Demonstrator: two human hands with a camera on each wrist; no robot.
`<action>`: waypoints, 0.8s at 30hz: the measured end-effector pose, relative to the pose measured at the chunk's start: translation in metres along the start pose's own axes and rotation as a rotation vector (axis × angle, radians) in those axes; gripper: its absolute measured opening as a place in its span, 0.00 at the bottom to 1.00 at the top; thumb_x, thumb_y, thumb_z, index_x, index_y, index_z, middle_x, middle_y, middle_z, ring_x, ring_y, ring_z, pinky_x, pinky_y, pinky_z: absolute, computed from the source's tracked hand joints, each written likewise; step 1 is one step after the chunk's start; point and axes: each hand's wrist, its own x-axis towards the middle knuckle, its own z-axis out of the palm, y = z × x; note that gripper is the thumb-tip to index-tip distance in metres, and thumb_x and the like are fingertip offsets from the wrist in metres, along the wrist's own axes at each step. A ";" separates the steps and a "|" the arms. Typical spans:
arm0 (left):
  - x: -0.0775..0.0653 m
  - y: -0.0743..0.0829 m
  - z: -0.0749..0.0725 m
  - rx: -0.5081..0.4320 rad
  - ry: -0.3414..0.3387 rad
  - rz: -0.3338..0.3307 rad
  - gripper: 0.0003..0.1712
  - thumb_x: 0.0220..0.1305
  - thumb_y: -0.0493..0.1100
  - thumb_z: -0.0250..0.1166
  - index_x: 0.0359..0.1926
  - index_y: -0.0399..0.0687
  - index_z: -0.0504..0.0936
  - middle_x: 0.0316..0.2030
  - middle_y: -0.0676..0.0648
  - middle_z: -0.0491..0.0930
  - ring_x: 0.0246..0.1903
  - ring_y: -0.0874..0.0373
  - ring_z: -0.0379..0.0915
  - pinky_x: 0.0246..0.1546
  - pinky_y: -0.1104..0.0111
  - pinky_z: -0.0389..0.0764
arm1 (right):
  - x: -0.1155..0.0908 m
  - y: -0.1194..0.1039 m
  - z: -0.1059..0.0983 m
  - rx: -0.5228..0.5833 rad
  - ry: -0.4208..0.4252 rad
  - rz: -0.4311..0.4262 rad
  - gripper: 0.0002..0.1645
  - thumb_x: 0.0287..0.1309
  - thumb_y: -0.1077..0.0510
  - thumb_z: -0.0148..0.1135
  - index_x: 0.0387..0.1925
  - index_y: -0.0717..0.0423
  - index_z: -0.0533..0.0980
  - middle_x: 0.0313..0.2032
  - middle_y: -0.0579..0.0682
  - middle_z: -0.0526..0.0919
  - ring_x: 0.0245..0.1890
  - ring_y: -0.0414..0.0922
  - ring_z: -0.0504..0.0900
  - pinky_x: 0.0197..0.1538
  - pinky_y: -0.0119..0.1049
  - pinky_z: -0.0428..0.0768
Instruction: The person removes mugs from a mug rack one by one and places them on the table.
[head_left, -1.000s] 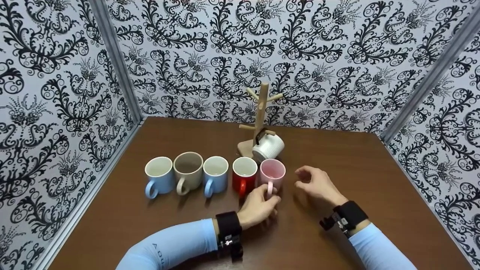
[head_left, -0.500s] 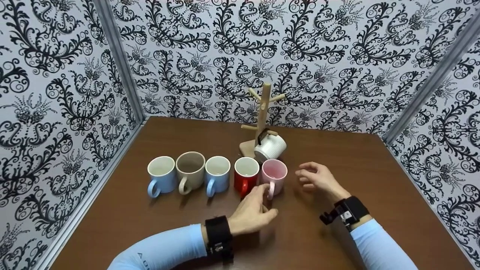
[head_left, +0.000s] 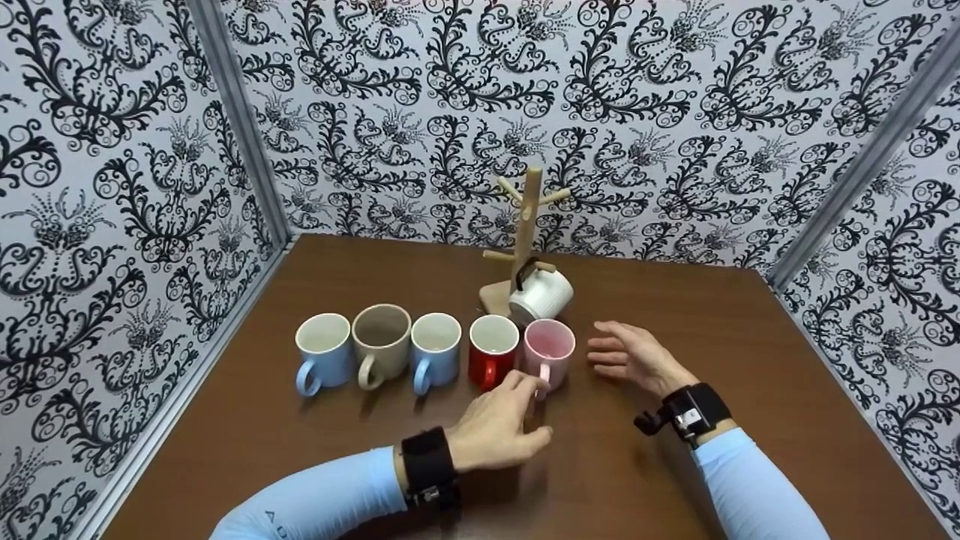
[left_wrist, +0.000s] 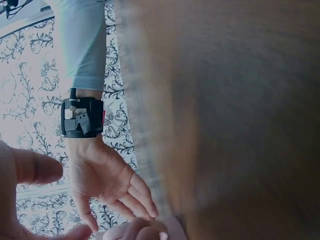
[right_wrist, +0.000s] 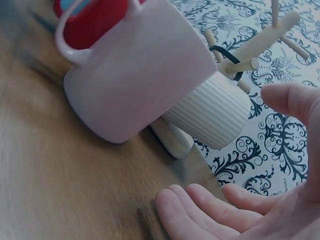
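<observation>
A pink mug point(head_left: 558, 366) stands upright at the right end of a row of mugs, handle facing me. My left hand point(head_left: 491, 429) hovers at that handle, fingertips beside or on it and thumb spread well away; contact is unclear. To the mug's right, my right hand point(head_left: 634, 358) is held apart from it with fingers extended, palm facing the mug. In the right wrist view, a gap shows between the pink mug point(right_wrist: 135, 75) and my fingers. Left of it stands a red mug point(head_left: 482, 364), partly hidden by my left hand.
Further left are a light blue mug point(head_left: 442, 365), a beige mug point(head_left: 391, 358) and another light blue mug point(head_left: 335, 366). Behind the row rises a wooden mug tree point(head_left: 527, 225); a ribbed white mug point(head_left: 541, 297) hangs tilted from a low peg. Patterned walls enclose the wooden table point(head_left: 360, 480).
My left hand has let go of the pink mug's handle, spreading its thumb and drawing back to the left. My right hand's fingers have straightened beside the mug.
</observation>
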 end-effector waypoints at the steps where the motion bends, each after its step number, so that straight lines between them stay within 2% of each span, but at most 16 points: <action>1: -0.001 0.000 -0.001 0.028 -0.017 0.008 0.30 0.60 0.53 0.69 0.62 0.50 0.79 0.48 0.51 0.78 0.38 0.61 0.76 0.38 0.68 0.79 | 0.002 0.000 0.000 0.020 -0.006 0.010 0.41 0.75 0.43 0.61 0.76 0.59 0.58 0.73 0.76 0.64 0.68 0.66 0.75 0.67 0.54 0.78; 5: -0.003 0.000 -0.004 0.149 -0.070 0.061 0.29 0.60 0.54 0.71 0.60 0.50 0.80 0.46 0.52 0.80 0.37 0.59 0.79 0.35 0.67 0.80 | 0.009 -0.001 0.001 0.080 -0.035 0.041 0.42 0.74 0.42 0.63 0.75 0.53 0.54 0.75 0.75 0.61 0.71 0.67 0.71 0.71 0.55 0.74; 12: -0.009 0.002 -0.001 0.319 -0.103 0.134 0.26 0.59 0.56 0.71 0.55 0.51 0.82 0.41 0.53 0.79 0.32 0.57 0.80 0.27 0.65 0.78 | 0.020 -0.006 0.008 0.179 -0.053 0.045 0.54 0.75 0.42 0.60 0.82 0.64 0.42 0.78 0.73 0.56 0.71 0.65 0.70 0.74 0.55 0.70; 16: -0.010 0.004 0.001 0.367 -0.152 0.138 0.23 0.59 0.57 0.72 0.52 0.54 0.83 0.39 0.54 0.80 0.32 0.56 0.81 0.24 0.64 0.77 | 0.029 -0.008 0.013 0.245 -0.073 0.045 0.58 0.74 0.41 0.61 0.84 0.62 0.39 0.80 0.72 0.51 0.75 0.67 0.63 0.75 0.54 0.69; 21: -0.012 0.007 0.000 0.420 -0.257 0.123 0.18 0.58 0.61 0.72 0.42 0.57 0.84 0.32 0.57 0.78 0.29 0.59 0.80 0.18 0.65 0.72 | 0.043 -0.006 0.016 0.312 -0.087 0.054 0.60 0.73 0.40 0.62 0.84 0.59 0.37 0.81 0.70 0.47 0.79 0.67 0.56 0.76 0.52 0.66; 24: -0.014 0.009 -0.002 0.442 -0.292 0.114 0.16 0.58 0.62 0.72 0.37 0.58 0.83 0.28 0.59 0.77 0.28 0.61 0.79 0.18 0.65 0.71 | 0.051 -0.005 0.020 0.336 -0.079 0.068 0.59 0.73 0.39 0.62 0.85 0.58 0.38 0.82 0.68 0.45 0.80 0.66 0.54 0.77 0.53 0.64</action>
